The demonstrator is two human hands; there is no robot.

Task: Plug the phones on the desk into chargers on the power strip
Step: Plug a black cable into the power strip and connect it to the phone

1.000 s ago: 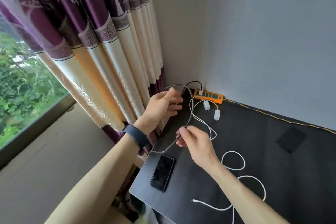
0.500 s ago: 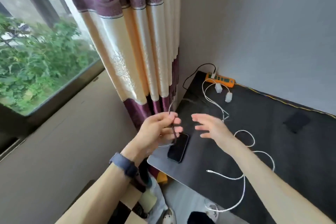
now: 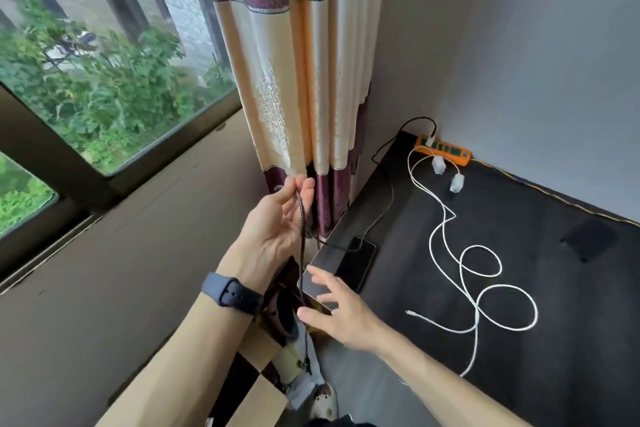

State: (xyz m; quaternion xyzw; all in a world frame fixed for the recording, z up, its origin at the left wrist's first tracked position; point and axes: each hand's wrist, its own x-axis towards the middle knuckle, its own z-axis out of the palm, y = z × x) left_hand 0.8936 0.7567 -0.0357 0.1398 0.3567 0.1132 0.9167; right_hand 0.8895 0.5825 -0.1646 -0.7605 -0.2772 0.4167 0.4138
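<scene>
My left hand (image 3: 277,222) is raised beside the desk's left corner, its fingertips pinching a dark braided cable (image 3: 302,253) that hangs down past the desk edge, its plug end dangling near the floor. My right hand (image 3: 337,312) hovers with spread fingers at the desk's near-left corner, close to the cable. A black phone (image 3: 356,263) lies face up near that corner. A second dark phone (image 3: 588,239) lies at the right. An orange power strip (image 3: 446,149) sits against the wall with one plug in it. Two white charger bricks (image 3: 438,165) lie in front of it.
A long white cable (image 3: 485,288) loops across the black desk (image 3: 415,218), its free plug end near the front. A purple and cream curtain (image 3: 311,80) hangs left of the desk by a window. A foot and clothing show below.
My left hand has lifted the dark cable higher, so it now hangs straight down. My right hand has dropped toward the desk's near corner beside the cable. The view has tilted down.
</scene>
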